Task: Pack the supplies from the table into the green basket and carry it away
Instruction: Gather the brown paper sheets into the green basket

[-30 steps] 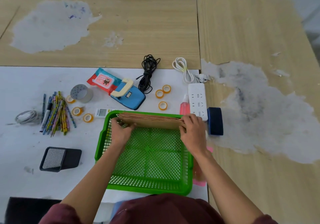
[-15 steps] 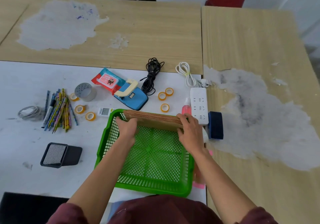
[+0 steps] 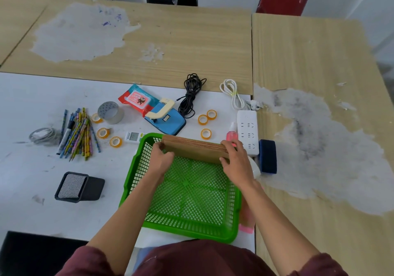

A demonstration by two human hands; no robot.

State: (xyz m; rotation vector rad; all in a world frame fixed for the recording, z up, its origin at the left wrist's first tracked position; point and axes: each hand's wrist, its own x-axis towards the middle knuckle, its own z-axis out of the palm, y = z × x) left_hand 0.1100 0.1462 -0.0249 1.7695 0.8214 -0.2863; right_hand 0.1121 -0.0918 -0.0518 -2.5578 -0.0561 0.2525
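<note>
Hands gripping brown envelope stack (image 3: pixel 195 150) upright in green basket (image 3: pixel 187 192), left hand (image 3: pixel 160 161), right hand (image 3: pixel 235 162) at ends

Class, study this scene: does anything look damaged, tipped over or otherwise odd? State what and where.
The light wooden tabletops show large grey peeled patches, one at far left, one at right. The black mesh pen holder lies on its side, left of the green plastic basket.

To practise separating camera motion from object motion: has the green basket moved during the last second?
No. The green basket keeps its far-left corner beside the small white remote, with the blue eraser off its right side; only the camera shifted.
</note>
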